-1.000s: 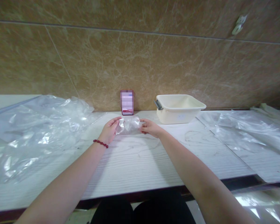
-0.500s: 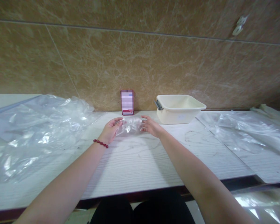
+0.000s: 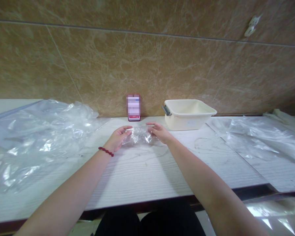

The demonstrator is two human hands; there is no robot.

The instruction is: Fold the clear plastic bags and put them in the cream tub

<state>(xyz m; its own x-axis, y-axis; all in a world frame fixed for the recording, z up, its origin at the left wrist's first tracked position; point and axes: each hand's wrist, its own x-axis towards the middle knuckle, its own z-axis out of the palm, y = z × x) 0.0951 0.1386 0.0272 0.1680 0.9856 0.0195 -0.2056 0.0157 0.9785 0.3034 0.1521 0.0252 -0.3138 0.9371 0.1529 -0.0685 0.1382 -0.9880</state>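
A small crumpled clear plastic bag [image 3: 137, 136] lies on the white table [image 3: 142, 170] between my two hands. My left hand [image 3: 119, 137], with a red bead bracelet at the wrist, grips the bag's left end with curled fingers. My right hand [image 3: 159, 132] pinches the bag's right end. Both hands rest low, at the far middle of the table.
A phone [image 3: 133, 107] leans upright against the marble wall just behind the bag. A cream plastic tub [image 3: 188, 114] stands to its right. Loose clear plastic sheeting is heaped at the left [image 3: 39, 137] and spread flat at the right [image 3: 258, 141].
Both hands have shifted slightly on the bag's ends, and the bag looks a little more bunched and lower on the table.
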